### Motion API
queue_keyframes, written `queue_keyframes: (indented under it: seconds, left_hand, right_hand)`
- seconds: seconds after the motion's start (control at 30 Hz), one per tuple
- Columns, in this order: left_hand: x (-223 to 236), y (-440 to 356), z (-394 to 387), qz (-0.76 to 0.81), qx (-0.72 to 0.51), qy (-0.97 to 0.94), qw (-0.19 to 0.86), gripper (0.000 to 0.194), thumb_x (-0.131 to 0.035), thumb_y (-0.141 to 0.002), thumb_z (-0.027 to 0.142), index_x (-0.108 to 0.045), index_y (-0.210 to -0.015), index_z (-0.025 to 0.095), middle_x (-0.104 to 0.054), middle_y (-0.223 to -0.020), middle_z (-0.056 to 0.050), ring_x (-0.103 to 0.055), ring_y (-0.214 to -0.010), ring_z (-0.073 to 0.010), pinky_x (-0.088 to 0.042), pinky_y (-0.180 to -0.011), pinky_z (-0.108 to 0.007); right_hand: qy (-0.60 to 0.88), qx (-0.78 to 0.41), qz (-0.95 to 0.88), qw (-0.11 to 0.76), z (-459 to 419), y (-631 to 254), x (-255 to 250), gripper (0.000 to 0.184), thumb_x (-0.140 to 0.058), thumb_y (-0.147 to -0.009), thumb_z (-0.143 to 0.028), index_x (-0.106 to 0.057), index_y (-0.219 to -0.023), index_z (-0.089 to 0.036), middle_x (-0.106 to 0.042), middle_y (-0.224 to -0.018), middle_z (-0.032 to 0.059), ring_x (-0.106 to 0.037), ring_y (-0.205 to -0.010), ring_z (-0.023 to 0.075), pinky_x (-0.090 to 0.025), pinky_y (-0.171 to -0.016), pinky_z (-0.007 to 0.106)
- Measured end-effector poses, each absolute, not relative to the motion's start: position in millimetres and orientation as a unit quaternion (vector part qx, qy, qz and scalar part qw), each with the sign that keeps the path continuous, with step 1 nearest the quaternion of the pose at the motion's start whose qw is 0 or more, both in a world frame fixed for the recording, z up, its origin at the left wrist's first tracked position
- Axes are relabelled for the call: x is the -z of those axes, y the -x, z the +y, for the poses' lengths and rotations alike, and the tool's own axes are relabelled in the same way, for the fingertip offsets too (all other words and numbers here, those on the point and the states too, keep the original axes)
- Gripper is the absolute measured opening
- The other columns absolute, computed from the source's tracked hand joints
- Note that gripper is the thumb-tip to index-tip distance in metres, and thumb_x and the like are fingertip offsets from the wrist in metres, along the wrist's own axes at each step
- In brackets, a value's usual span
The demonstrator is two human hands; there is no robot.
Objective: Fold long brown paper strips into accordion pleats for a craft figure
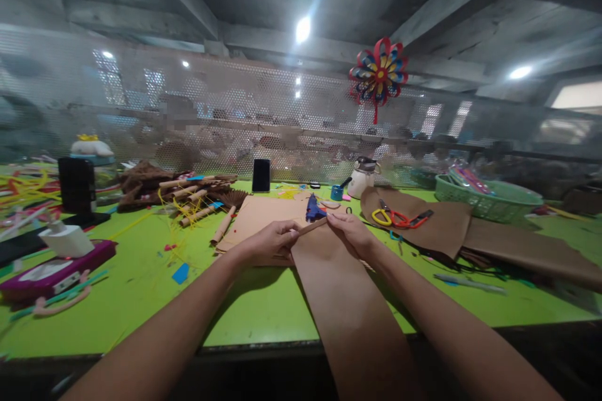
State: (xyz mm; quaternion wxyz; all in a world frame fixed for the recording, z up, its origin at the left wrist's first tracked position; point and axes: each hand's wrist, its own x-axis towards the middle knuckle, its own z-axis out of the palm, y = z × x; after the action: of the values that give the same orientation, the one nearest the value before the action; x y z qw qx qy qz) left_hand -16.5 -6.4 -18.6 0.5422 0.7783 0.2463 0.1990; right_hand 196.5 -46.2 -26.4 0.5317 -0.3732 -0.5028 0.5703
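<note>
Closest to the camera, a long strip of brown paper runs from the hands down past the table's near edge at six o'clock. Taking the hands as the middle of the dial, the left hand pinches the left end of the strip's narrow folded far edge between thumb and fingers, and the right hand pinches the right end; the fold slants slightly up towards the right. A stack of tan paper lies on the green table, reaching out towards eleven o'clock, with a blue glue gun just beyond the fold at twelve. A dark-screened phone stands between ten and eleven. Paper rolls tangled with yellow strands lie between nine and ten, and a purple power strip between eight and nine. A pale jug stands between one and two, and a red, blue and yellow flower ornament shows higher up at one. Orange-handled scissors rest on brown sheets near three, with a green basket farther out, just short of three.
</note>
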Motion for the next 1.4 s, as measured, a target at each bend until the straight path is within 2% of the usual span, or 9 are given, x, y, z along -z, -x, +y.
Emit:
queue_keyframes:
  seconds: [0.1,0.23,0.37,0.53,0.7,0.9,1.03,1.23,1.4]
  left_hand:
    - [16,16,-9,0.276,-0.22,-0.781,0.515,0.03,-0.052,-0.076,0.046,-0.049,-0.084,0.017,-0.055,-0.069,-0.001,-0.052,-0.059,-0.0106,-0.04,-0.054,-0.022]
    - [12,14,-12,0.354,-0.234,-0.779,0.462,0.031,-0.049,-0.076,0.047,-0.047,-0.073,0.016,-0.053,-0.056,0.0,-0.052,-0.048,-0.012,-0.036,-0.044,-0.022]
    - [11,14,-10,0.381,-0.256,-0.779,0.428,0.033,-0.05,-0.075,0.046,-0.048,-0.067,0.014,-0.055,-0.054,-0.001,-0.049,-0.045,-0.0107,-0.035,-0.043,-0.021]
    - [13,16,-3,0.334,-0.227,-0.78,0.478,0.032,-0.049,-0.076,0.046,-0.051,-0.073,0.015,-0.057,-0.053,0.0,-0.051,-0.049,-0.0112,-0.037,-0.048,-0.022]
    - [20,18,1,0.316,-0.24,-0.735,0.55,0.03,-0.053,-0.075,0.046,-0.05,-0.074,0.016,-0.056,-0.056,0.001,-0.052,-0.053,-0.0112,-0.04,-0.054,-0.024]
    - [24,16,-5,0.292,-0.22,-0.616,0.698,0.025,-0.06,-0.072,0.037,-0.046,-0.082,0.018,-0.052,-0.058,0.004,-0.05,-0.053,-0.0098,-0.046,-0.065,-0.036]
    - [22,14,-8,0.279,-0.248,-0.616,0.694,0.025,-0.064,-0.067,0.025,-0.047,-0.082,0.018,-0.05,-0.062,0.003,-0.05,-0.055,-0.0097,-0.046,-0.062,-0.033]
    - [11,16,-12,0.291,-0.278,-0.642,0.652,0.019,-0.062,-0.066,0.024,-0.049,-0.078,0.018,-0.051,-0.064,0.001,-0.05,-0.056,-0.0096,-0.043,-0.056,-0.026]
    - [5,13,-16,0.305,-0.282,-0.627,0.659,0.026,-0.063,-0.066,0.034,-0.05,-0.082,0.019,-0.051,-0.066,0.002,-0.049,-0.053,-0.0092,-0.043,-0.054,-0.025]
  right_hand:
    - [0.372,-0.568,-0.514,0.524,-45,-201,28,0.03,-0.065,-0.067,-0.041,-0.064,-0.076,-0.013,-0.067,-0.073,0.0059,-0.059,-0.059,0.0145,-0.044,-0.057,0.026]
    - [0.362,-0.571,-0.53,0.512,-44,-204,29,0.033,-0.064,-0.068,-0.042,-0.063,-0.081,-0.012,-0.066,-0.077,0.0075,-0.06,-0.064,0.0158,-0.045,-0.06,0.027]
    - [0.393,-0.524,-0.522,0.547,-41,-204,31,0.03,-0.068,-0.065,-0.04,-0.062,-0.074,-0.012,-0.063,-0.066,0.0043,-0.055,-0.054,0.0123,-0.042,-0.052,0.024]
    - [0.389,-0.492,-0.513,0.585,-35,-208,36,0.028,-0.069,-0.064,-0.038,-0.064,-0.076,-0.014,-0.064,-0.072,0.0054,-0.056,-0.06,0.0149,-0.042,-0.056,0.026]
    - [0.386,-0.486,-0.552,0.557,-30,-220,36,0.025,-0.07,-0.063,-0.035,-0.064,-0.071,-0.013,-0.059,-0.063,0.0014,-0.05,-0.054,0.0104,-0.037,-0.053,0.023]
    - [0.385,-0.497,-0.578,0.521,-34,-224,31,0.022,-0.07,-0.064,-0.032,-0.065,-0.075,-0.013,-0.059,-0.067,0.0018,-0.051,-0.059,0.011,-0.039,-0.059,0.024]
    - [0.397,-0.471,-0.57,0.544,-34,-221,30,0.021,-0.071,-0.062,-0.03,-0.064,-0.074,-0.013,-0.061,-0.072,0.003,-0.053,-0.063,0.0127,-0.04,-0.062,0.026]
    - [0.417,-0.401,-0.585,0.568,-34,-220,29,0.02,-0.067,-0.065,-0.032,-0.063,-0.071,-0.013,-0.059,-0.066,0.002,-0.052,-0.063,0.0137,-0.041,-0.063,0.028]
    - [0.448,-0.32,-0.591,0.59,-39,-211,27,0.017,-0.064,-0.065,-0.03,-0.063,-0.068,-0.013,-0.058,-0.063,0.0006,-0.051,-0.062,0.0135,-0.039,-0.061,0.026]
